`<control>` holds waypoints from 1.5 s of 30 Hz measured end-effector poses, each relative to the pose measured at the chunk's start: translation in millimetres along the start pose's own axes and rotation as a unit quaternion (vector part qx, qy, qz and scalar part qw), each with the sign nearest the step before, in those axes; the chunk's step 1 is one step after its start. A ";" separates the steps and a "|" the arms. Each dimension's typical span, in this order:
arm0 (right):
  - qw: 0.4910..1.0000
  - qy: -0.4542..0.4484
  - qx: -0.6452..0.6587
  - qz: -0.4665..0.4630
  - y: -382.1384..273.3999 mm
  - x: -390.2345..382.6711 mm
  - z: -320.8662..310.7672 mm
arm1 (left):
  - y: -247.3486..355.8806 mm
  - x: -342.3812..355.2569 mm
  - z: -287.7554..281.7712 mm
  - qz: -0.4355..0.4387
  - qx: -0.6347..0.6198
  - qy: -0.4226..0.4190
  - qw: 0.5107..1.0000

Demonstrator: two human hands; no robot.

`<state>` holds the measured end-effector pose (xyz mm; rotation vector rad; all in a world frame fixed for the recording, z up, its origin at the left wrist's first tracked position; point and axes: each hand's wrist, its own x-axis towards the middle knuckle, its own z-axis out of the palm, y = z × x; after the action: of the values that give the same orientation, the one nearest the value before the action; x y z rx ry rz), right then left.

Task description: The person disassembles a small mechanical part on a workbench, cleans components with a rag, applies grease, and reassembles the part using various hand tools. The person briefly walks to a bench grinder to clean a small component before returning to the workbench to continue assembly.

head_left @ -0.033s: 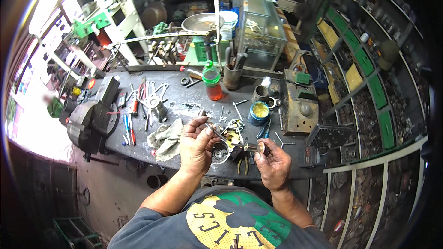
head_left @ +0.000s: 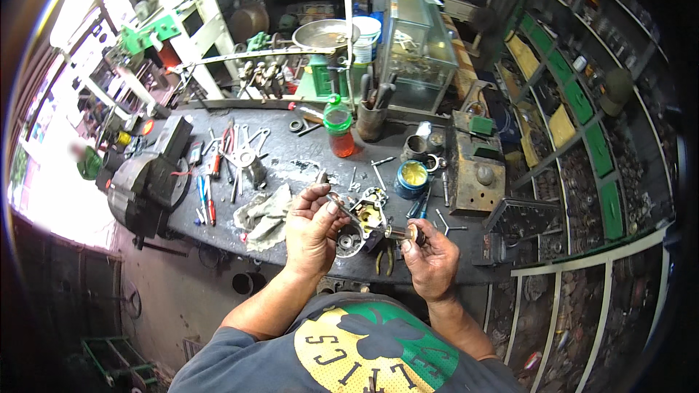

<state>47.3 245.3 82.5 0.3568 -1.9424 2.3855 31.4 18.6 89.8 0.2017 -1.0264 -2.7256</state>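
Above the front of the dark workbench, my left hand (head_left: 309, 236) pinches a thin metal rod (head_left: 345, 210), which slants down to the right. My right hand (head_left: 431, 266) grips a short metal shaft (head_left: 397, 233) with a round, wider end near the fingers; its exact kind is unclear. Between and behind my hands lies an opened metal housing (head_left: 373, 207), with yellowish grease in its upper part and a round bore in its lower part. A pair of pliers (head_left: 384, 259) rests beside the housing, near my right hand. A crumpled pale rag (head_left: 263, 220) lies left of my left hand.
A blue tub of yellow grease (head_left: 412, 177) stands behind my right hand. Further back are a bottle of red liquid (head_left: 339, 131) and a tool holder (head_left: 371, 120). A bench vise (head_left: 142, 193), wrenches and screwdrivers occupy the left; a rusty metal box (head_left: 477, 175) stands right.
The bench and background sit slightly further right in the picture, as the view has turned a little. Both hands keep the same hold and nearly the same place.
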 end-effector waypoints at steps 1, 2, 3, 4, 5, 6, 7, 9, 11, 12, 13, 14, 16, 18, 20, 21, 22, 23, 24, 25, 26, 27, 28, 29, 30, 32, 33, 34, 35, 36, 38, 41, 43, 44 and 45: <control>1.000 -0.018 -0.003 -0.005 7.3 1.2 -4.6 | -0.7 -3.4 0.0 0.009 0.008 0.001 1.000; 0.999 -0.034 -0.006 -0.010 13.6 2.0 -8.0 | -1.0 -6.2 -0.8 0.017 0.017 0.000 1.000; 0.999 -0.041 -0.004 -0.005 16.1 0.5 -8.2 | -1.8 -9.3 -6.5 0.010 0.020 -0.016 1.000; 0.999 -0.044 -0.006 -0.006 17.8 -0.4 -8.6 | -3.0 -13.0 -9.9 0.015 0.020 -0.011 1.000; 0.999 -0.045 -0.009 -0.008 18.7 -1.2 -8.6 | -3.8 -16.1 -11.8 0.019 0.021 -0.006 1.000; 0.999 -0.043 -0.013 -0.009 18.9 -2.1 -8.9 | -4.8 -18.1 -12.1 0.020 0.022 -0.004 1.000; 0.999 -0.030 -0.011 -0.010 19.2 -3.1 -7.5 | -5.9 -20.0 -10.5 0.037 0.028 -0.003 0.999; 1.000 -0.001 -0.009 -0.014 19.2 -4.9 -2.2 | -10.6 -24.5 -12.2 0.060 0.071 -0.013 0.996; 1.000 -0.004 0.010 -0.004 20.0 -9.3 1.2 | -16.1 -27.4 -16.2 0.067 0.104 -0.045 0.991; 1.000 -0.005 0.018 0.003 21.1 -12.5 1.5 | -16.9 -32.2 -17.5 0.044 0.113 -0.070 0.990; 1.000 -0.013 0.000 -0.016 24.7 -14.0 1.3 | -20.3 -35.9 -19.0 0.028 0.121 -0.082 0.989; 1.000 -0.005 0.000 -0.015 25.3 -16.7 1.5 | -24.4 -38.1 -21.5 0.013 0.129 -0.094 0.987; 1.000 0.010 0.001 -0.013 24.4 -22.4 3.7 | -22.6 -39.4 -23.5 0.013 0.142 -0.136 0.980; 0.999 0.021 -0.040 -0.012 24.2 -27.1 -1.5 | -11.0 -37.6 -22.1 0.000 0.159 -0.174 0.972; 0.996 0.025 -0.080 -0.031 23.6 -29.1 -5.0 | -1.5 -28.5 -24.8 0.012 0.184 -0.195 0.963; 0.994 0.036 -0.098 -0.034 25.2 -31.6 -6.2 | 3.6 -23.0 -27.7 -0.011 0.186 -0.201 0.962; 0.991 0.035 -0.124 -0.045 23.0 -32.9 -6.5 | 8.6 -17.0 -27.6 -0.033 0.187 -0.206 0.960; 0.986 0.034 -0.151 -0.056 19.1 -32.7 -6.4 | 14.5 -11.8 -24.3 -0.045 0.209 -0.224 0.951; 0.981 0.031 -0.178 -0.066 14.7 -31.7 -5.6 | 18.5 -9.8 -20.5 -0.069 0.236 -0.228 0.942; 0.975 0.028 -0.202 -0.089 9.7 -30.7 -3.8 | 22.4 -9.0 -17.0 -0.093 0.263 -0.231 0.932; 0.967 0.024 -0.226 -0.112 4.0 -29.5 -1.0 | 26.9 -9.0 -12.6 -0.116 0.290 -0.234 0.921; 0.959 0.018 -0.249 -0.136 -0.4 -29.0 1.7 | 30.1 -12.8 -2.3 -0.142 0.302 -0.208 0.919; 0.957 0.014 -0.253 -0.139 -3.0 -29.2 4.2 | 29.3 -9.9 -5.7 -0.166 0.285 -0.213 0.920; 0.956 0.010 -0.257 -0.142 -4.8 -29.3 6.8 | 27.0 -5.4 -12.3 -0.190 0.267 -0.216 0.920; 0.954 0.006 -0.261 -0.144 -6.0 -29.9 8.4 | 26.6 -3.1 -14.5 -0.215 0.249 -0.219 0.919; 0.945 -0.003 -0.284 -0.164 -7.3 -29.0 10.9 | 28.8 -2.9 -14.3 -0.216 0.232 -0.213 0.924; 0.940 -0.010 -0.295 -0.172 -7.2 -28.7 12.1 | 28.6 -2.9 -17.2 -0.210 0.231 -0.202 0.928; 0.940 -0.009 -0.296 -0.170 -6.7 -28.6 13.3 | 29.1 -2.7 -19.4 -0.203 0.229 -0.192 0.933; 0.940 -0.008 -0.297 -0.168 -6.0 -28.1 14.5 | 33.2 -2.6 -20.8 -0.167 0.228 -0.180 0.942; 0.940 -0.008 -0.297 -0.167 -5.6 -27.3 16.1 | 36.3 0.4 -28.1 -0.121 0.219 -0.156 0.956; 0.938 0.001 -0.302 -0.168 -3.8 -26.0 16.3 | 49.0 18.1 -49.3 0.001 0.239 -0.073 0.968; 0.936 0.001 -0.312 -0.166 1.6 -24.9 15.2 | 80.9 50.5 -110.7 0.148 0.185 0.050 0.970; 0.957 0.004 -0.264 -0.120 10.3 -26.8 14.0 | 99.9 51.3 -141.2 0.226 0.272 0.105 0.930; 0.974 0.009 -0.211 -0.075 17.0 -29.5 13.1 | 103.4 45.6 -148.0 0.253 0.343 0.115 0.897; 0.987 0.019 -0.159 -0.030 22.9 -30.0 12.5 | 103.6 34.2 -140.4 0.188 0.434 0.135 0.870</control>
<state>74.2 231.5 56.7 0.3437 -2.2106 1.9843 43.4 -154.7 52.0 0.4461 -1.8824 -1.6707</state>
